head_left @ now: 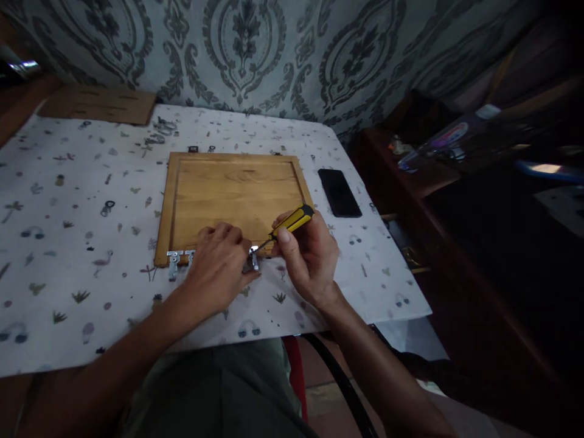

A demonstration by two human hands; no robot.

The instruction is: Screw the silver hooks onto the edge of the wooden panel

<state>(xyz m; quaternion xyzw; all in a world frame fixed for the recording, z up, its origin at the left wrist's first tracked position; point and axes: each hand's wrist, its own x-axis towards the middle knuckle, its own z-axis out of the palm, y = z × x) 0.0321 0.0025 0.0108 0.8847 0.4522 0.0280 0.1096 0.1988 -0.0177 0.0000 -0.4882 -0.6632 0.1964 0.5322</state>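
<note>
A framed wooden panel [232, 194] lies flat on the patterned white cloth. Along its near edge sit metal hinges; one hinge [173, 263] is at the left corner and another is partly covered by my left hand [219, 264]. That hand's fingers curl over the near edge, its thumb and fingertips around a metal hinge [254, 260] right of centre. My right hand [310, 255] is closed on a yellow and black screwdriver [292, 222], which slants down to the left with its tip at this same hinge.
A black phone [340, 193] lies right of the panel. Brown cardboard [98, 104] and several small metal pieces [164, 126] are at the back left. The cloth-covered table [383, 292] ends at the right, beside a dark red surface with a plastic bottle [451, 135].
</note>
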